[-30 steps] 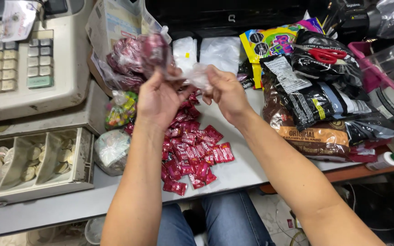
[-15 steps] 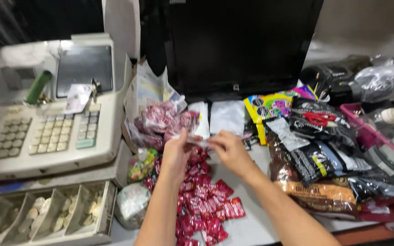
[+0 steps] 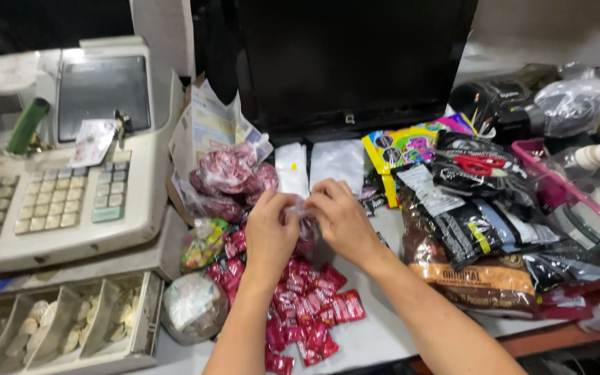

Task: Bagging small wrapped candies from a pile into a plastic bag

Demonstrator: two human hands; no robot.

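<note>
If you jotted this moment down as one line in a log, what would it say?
left hand + right hand: together pinching small clear plastic bag | below: pile of small red foil sachets on white counter | left: beige cash register

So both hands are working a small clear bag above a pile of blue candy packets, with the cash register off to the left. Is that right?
Not quite: the candy packets are red, not blue. The head view shows the left hand and right hand together on a small clear bag above that pile, and the cash register does sit to the left.
</note>
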